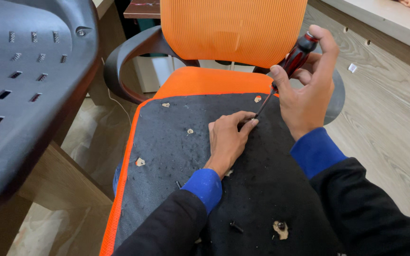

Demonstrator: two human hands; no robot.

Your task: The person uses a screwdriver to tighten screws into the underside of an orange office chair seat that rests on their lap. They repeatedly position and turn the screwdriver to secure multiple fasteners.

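Screwdriver up in right hand, fist wrapped shut round the dark red handle, thumb over the cap, shaft angled down-left, tip landing just by left fingertips. Left hand pressed flat on the black underside of the seat, fingers pinched near the tip, holding nothing big enough to make out; a screw could be under there, can't tell. Seat lies upside down, orange trim along the edge, against the chair's orange mesh back. Several torn screw holes showing pale wood, small black bits loose on the fabric. Grey plastic shell off to the left, wood floor right. Looks like mid-step on one fastening point near seat centre: tip being lined up. Next move calls for tip seated square, steady downward push, left fingers clear of the blade
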